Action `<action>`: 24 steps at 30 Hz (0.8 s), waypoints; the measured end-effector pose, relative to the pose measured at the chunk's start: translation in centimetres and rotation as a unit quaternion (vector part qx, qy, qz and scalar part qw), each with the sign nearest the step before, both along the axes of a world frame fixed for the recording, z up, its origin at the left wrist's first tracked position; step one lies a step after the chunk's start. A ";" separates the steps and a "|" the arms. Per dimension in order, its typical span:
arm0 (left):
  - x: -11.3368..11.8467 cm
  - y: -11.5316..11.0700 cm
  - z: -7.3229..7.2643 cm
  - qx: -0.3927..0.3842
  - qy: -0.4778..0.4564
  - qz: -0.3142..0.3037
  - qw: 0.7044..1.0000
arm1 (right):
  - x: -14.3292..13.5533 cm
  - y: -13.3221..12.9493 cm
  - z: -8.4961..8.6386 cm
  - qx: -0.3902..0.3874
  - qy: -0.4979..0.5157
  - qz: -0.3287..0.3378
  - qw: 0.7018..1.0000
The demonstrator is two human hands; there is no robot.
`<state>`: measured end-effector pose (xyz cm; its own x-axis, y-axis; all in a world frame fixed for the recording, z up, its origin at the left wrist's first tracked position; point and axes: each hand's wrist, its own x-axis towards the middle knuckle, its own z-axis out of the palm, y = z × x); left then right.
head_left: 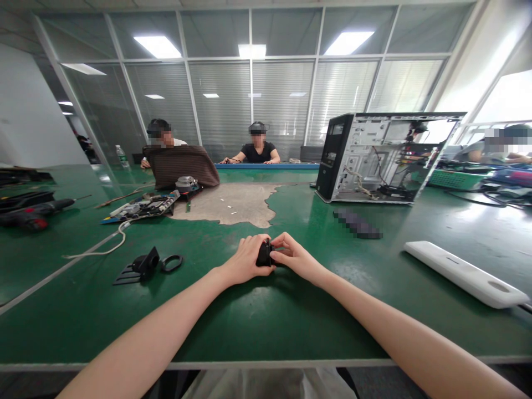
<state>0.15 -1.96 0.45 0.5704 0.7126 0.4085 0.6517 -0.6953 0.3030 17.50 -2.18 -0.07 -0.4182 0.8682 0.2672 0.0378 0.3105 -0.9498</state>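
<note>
Both of my hands meet over the middle of the green table, around a small black part [264,254] whose kind I cannot make out. My left hand [248,257] is wrapped round it from the left, thumb below and fingers over the top. From the other side my right hand [293,256] pinches its right end between thumb and fingers. Much of the part is hidden by the fingers. To the left lie a black slotted bracket [141,267] and a black ring [172,263], apart from my hands.
An open computer case [384,158] stands at the back right, with a long white device [461,271] nearer me. Left are a circuit board [143,208], a white cable [123,235] and a power drill [37,213]. Several people sit beyond; a brown cloth-like object [178,166] partly covers one.
</note>
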 end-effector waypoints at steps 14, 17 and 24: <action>0.0 0.0 0.0 -0.001 -0.005 -0.002 1.000 | 0.1 -0.2 0.3 0.013 -0.002 0.013 1.000; 0.0 -0.1 0.2 -0.005 -0.004 -0.002 1.000 | 0.0 0.1 0.0 0.000 -0.021 -0.006 1.000; 0.0 -0.1 0.0 -0.005 -0.008 0.004 1.000 | 0.4 -0.3 0.3 -0.008 0.009 0.063 0.998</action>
<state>0.16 -2.02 0.45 0.5589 0.7208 0.4100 0.6517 -0.6875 0.3203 17.94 -2.45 0.20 -0.5196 0.8132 0.2622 -0.0183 0.2963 -0.9549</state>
